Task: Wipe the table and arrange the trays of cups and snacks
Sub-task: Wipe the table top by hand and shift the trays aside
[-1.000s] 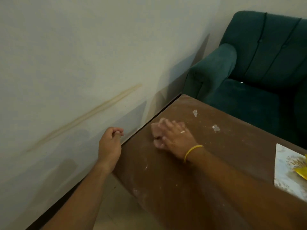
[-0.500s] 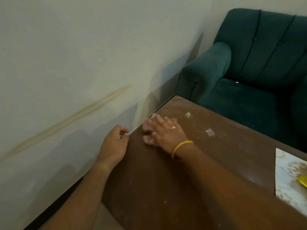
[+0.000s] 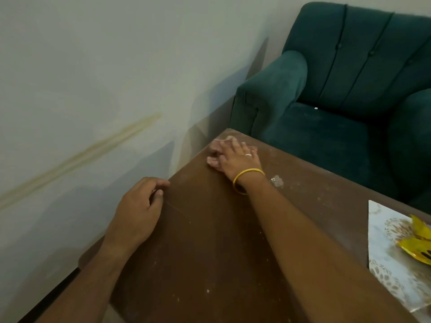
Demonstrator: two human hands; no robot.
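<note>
I have the right hand point(image 3: 238, 159) laid flat on the pink cloth point(image 3: 215, 155), fingers straight and pressing it down rather than gripping it, at the far left corner of the brown table point(image 3: 210, 241), just short of the wall point(image 3: 93, 66). The left hand point(image 3: 137, 213) rests at the table's left edge, nearer me, fingers loosely curled with nothing in them. As I judge it, the wiping step is in hand and far from done: pale dust and specks show across the top, and a crumpled clear scrap point(image 3: 277, 181) lies just right of my right wrist. To do this well I would press evenly through the palm, draw the cloth from the far corner toward me in overlapping strokes, and gather the scrap and crumbs along instead of scattering them. I would stop short of the patterned tray point(image 3: 391, 252) at the near right, which carries a yellow object point(image 3: 417, 245), and lift that before wiping under it.
</note>
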